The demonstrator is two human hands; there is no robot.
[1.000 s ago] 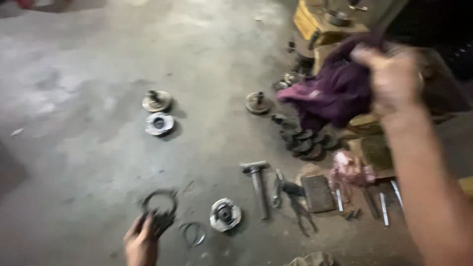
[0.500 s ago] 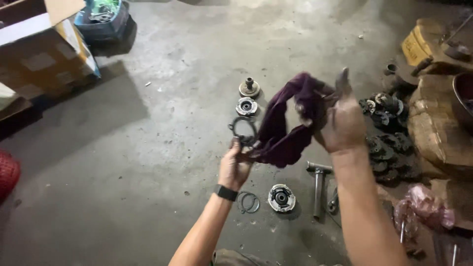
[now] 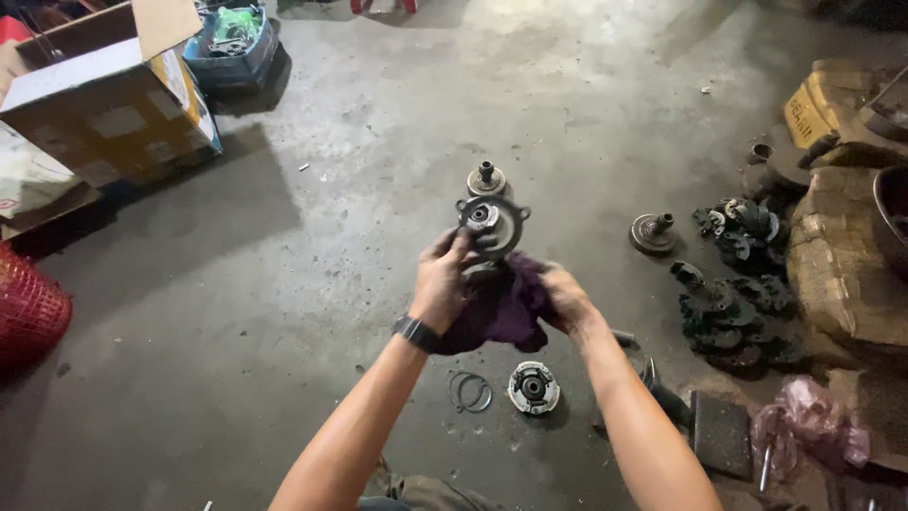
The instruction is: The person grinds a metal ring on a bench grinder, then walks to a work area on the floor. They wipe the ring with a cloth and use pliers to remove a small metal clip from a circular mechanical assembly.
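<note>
- Head view, hands: we see the left hand (image 3: 443, 282) raised above the concrete floor (image 3: 312, 246), its fingers closed on the lower rim of a round metal clutch part (image 3: 490, 223). The right hand (image 3: 567, 298) is clenched into a dark purple rag (image 3: 499, 308) bunched just beneath that part, between the two hands.
- Head view, the held part: we judge it cast or machined metal, with a central hub and small lugs about its edge. It is stiff and probably heavy for one hand, and its dark film suggests grease, so it may be slippery. We would take it by the rim, as the left hand does, or through the cloth. The hub looks a poorer hold.
- Head view, the rag: soft and limp, it folds to whatever it wraps and gives bare fingers a better purchase on oily metal.
- Head view, surroundings: a similar metal part (image 3: 488, 179) stands on the floor just beyond the held one, and another (image 3: 533, 387) lies below the hands beside loose wire rings (image 3: 469, 391). A heap of dark parts (image 3: 733, 312) lies to the right, and a cardboard box (image 3: 104, 104) stands at upper left.
</note>
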